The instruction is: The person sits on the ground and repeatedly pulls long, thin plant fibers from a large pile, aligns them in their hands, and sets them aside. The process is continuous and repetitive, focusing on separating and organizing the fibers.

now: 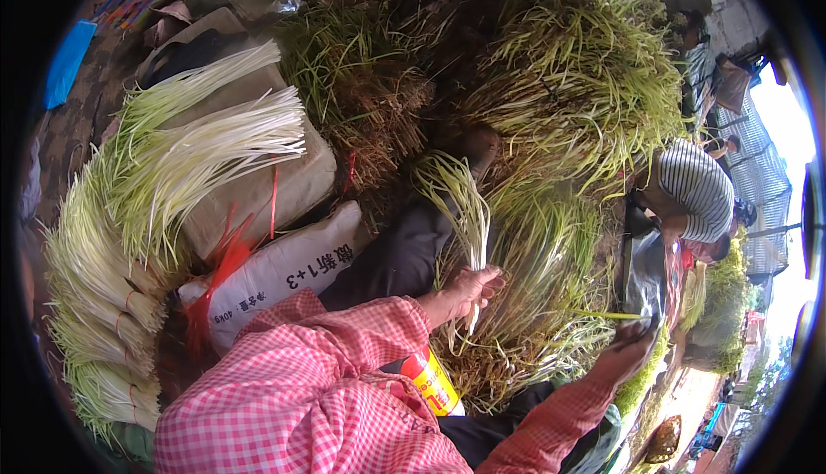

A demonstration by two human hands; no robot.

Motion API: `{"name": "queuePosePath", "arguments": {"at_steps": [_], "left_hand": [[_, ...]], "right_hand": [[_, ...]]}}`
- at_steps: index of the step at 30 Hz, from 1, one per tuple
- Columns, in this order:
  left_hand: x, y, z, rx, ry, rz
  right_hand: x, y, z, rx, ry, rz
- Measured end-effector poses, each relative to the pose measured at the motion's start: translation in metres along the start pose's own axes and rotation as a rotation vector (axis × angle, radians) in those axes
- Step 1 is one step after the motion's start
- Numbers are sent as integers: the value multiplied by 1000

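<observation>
My left hand (470, 292) is closed around a small bunch of pale chive-like stalks (476, 235). Their leafy ends droop toward my dark trouser leg (400, 248), and the white ends poke out below my fist. Farther right, my right hand (624, 345) pinches one thin yellow-green stalk (603, 314) near its end; its fingers are partly blurred. Between the two hands spreads a heap of loose, uncleaned stalks (548, 235) with brown, rooty ends. Under my left forearm shows a yellow and red printed container (433, 383), partly hidden by the sleeve.
Cleaned pale stalks (226, 132) lie on a grey block-like support (258, 206). Bundles with red ties (122, 325) line the left side. Red strips (219, 274) rest on a printed white sack (277, 274). A larger heap (581, 80) rises beyond. Another person (694, 190) bends at right.
</observation>
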State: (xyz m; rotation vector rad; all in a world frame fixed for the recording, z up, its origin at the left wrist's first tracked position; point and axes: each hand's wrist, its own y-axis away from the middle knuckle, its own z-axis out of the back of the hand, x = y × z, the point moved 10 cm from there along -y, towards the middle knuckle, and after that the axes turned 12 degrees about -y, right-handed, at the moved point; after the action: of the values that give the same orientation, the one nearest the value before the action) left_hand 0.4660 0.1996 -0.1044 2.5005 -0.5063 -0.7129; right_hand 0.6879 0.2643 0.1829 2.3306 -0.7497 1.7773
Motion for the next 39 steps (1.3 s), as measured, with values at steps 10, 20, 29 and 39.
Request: {"name": "queuePosePath", "arguments": {"at_steps": [10, 20, 29, 39], "left_hand": [[-30, -11, 7, 60, 36, -101], [-96, 23, 8, -184, -18, -302], [-62, 10, -13, -114, -199, -175], [-50, -1, -11, -95, -271, -175]], "right_hand": [[-117, 190, -319, 868, 508, 625], [-259, 107, 4, 750, 1156, 13], [-302, 52, 122, 197, 1378, -286], [-209, 77, 115, 166, 233, -218]]}}
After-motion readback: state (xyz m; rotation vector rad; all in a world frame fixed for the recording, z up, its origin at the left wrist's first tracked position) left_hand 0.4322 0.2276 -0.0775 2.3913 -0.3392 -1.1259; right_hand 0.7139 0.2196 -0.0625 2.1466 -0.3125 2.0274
